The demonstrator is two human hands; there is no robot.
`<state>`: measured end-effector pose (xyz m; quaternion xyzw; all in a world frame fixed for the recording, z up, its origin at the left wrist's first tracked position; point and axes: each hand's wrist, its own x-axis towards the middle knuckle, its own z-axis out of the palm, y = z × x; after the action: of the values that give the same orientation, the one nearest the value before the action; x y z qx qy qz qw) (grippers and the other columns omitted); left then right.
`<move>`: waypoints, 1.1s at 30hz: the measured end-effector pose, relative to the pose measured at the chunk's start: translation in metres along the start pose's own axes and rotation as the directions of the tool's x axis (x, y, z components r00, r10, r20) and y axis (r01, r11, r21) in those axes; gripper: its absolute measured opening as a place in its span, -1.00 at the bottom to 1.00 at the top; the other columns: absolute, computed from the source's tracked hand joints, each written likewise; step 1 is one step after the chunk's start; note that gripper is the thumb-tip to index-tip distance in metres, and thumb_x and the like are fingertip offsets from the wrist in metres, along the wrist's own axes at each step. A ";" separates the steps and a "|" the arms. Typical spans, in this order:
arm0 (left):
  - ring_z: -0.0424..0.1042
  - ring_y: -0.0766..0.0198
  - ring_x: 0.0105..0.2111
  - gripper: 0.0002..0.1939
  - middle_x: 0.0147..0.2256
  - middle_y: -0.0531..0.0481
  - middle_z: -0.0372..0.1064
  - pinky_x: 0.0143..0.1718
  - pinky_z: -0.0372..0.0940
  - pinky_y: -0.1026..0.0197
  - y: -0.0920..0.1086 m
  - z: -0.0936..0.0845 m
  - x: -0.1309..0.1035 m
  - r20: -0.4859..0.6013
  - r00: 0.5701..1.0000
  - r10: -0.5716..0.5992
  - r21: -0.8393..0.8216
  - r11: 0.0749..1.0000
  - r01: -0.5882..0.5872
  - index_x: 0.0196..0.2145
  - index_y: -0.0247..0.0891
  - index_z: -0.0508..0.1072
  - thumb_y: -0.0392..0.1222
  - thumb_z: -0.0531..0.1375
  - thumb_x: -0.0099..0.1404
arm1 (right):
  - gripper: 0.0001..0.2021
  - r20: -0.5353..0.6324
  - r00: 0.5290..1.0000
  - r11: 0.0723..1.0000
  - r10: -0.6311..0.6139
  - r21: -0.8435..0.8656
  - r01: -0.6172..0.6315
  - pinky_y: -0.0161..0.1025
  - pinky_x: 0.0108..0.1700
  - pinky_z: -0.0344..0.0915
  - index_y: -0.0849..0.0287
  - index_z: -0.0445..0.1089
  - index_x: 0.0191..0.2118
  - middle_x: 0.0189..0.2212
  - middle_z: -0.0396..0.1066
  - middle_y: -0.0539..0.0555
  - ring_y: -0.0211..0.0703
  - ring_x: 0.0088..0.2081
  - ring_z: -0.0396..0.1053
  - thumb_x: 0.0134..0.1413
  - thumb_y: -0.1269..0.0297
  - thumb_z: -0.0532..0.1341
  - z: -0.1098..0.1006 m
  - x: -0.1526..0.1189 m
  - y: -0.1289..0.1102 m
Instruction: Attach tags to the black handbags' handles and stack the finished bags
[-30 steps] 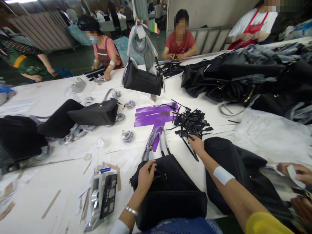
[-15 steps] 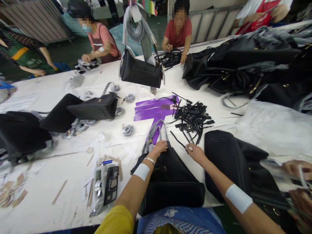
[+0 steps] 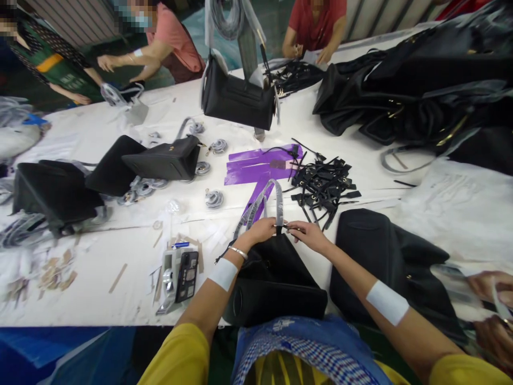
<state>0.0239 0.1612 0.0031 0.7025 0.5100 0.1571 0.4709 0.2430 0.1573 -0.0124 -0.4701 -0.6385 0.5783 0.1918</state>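
A black handbag (image 3: 280, 294) lies at the table's front edge, its handles (image 3: 279, 200) wrapped in clear plastic. My left hand (image 3: 263, 230) is closed at the base of a handle, on the bag's upper edge. Just right of it, my right hand (image 3: 306, 234) pinches a thin black strap (image 3: 287, 226) against the handle base. The two hands nearly touch. Beyond them lies a pile of black straps with small buckles (image 3: 324, 184), beside purple tape strips (image 3: 248, 166) stuck on the table.
Another black bag (image 3: 372, 262) lies to the right, near a person's hands (image 3: 491, 289). A phone (image 3: 187, 275) rests on a metal tape dispenser (image 3: 167, 283) at left. A black bag hangs ahead (image 3: 238, 99). More bags (image 3: 162, 159) and coiled straps (image 3: 214, 199) lie left; people work across the table (image 3: 401, 203).
My right hand has moved left with the strap, up to the handle base beside my left hand. The view has shifted, and the person at upper left has stretched out an arm.
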 end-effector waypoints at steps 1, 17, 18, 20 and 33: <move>0.44 0.08 -0.16 -0.73 -0.25 -0.11 0.52 -0.07 0.25 0.17 0.003 -0.003 -0.002 0.026 0.997 -0.066 0.099 0.993 0.063 -0.29 -0.17 0.59 -0.32 0.12 0.14 | -0.66 0.027 0.999 1.000 -0.020 -0.001 0.020 -0.27 -0.32 0.34 0.15 0.45 -0.12 -0.34 0.53 0.03 -0.19 -0.47 0.45 0.08 0.08 0.15 0.000 0.002 -0.004; 0.34 0.06 -0.15 -0.89 -0.26 -0.09 0.48 -0.03 0.19 0.06 0.010 -0.019 -0.093 -0.494 0.862 -0.110 0.208 0.948 0.241 -0.36 -0.10 0.58 -0.12 0.24 0.18 | -0.81 -0.316 0.947 0.988 -0.064 -0.156 0.015 -0.16 -0.11 0.32 0.06 0.45 -0.24 -0.27 0.52 0.04 -0.05 -0.22 0.45 0.05 0.13 0.21 0.019 -0.037 -0.019; 0.35 0.08 -0.14 -0.89 -0.25 -0.08 0.48 0.00 0.19 0.06 0.008 -0.016 -0.093 -0.531 0.842 -0.095 0.123 0.974 0.188 -0.35 -0.11 0.58 -0.12 0.25 0.18 | -0.79 -0.339 0.939 0.996 -0.059 -0.085 0.032 -0.16 -0.10 0.32 0.08 0.46 -0.24 -0.25 0.52 0.06 -0.06 -0.20 0.44 0.05 0.12 0.22 0.024 -0.039 -0.023; 0.37 0.11 -0.14 -0.87 -0.24 -0.09 0.47 -0.01 0.22 0.08 0.006 -0.009 -0.090 -0.584 0.805 -0.106 -0.078 0.994 0.075 -0.34 -0.16 0.57 -0.11 0.25 0.17 | -0.77 -0.353 0.935 0.997 -0.032 0.053 0.054 -0.17 -0.10 0.32 0.11 0.45 -0.24 -0.19 0.50 0.10 -0.05 -0.16 0.43 0.03 0.09 0.24 0.034 -0.039 -0.031; 0.36 0.26 -0.27 -0.78 -0.31 -0.04 0.38 -0.24 0.27 0.28 0.017 0.011 -0.077 -0.461 0.877 -0.137 -0.497 0.858 -0.127 -0.37 -0.27 0.46 -0.04 0.20 0.20 | -0.80 -0.253 0.945 0.978 -0.209 -0.029 0.208 -0.21 -0.10 0.30 0.11 0.51 -0.27 -0.28 0.48 0.07 -0.11 -0.20 0.42 0.05 0.13 0.24 0.064 -0.012 -0.053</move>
<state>0.0087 0.0882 0.0317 0.4888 0.5520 0.4552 0.4993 0.1784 0.1174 0.0230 -0.4706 -0.6554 0.4890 0.3316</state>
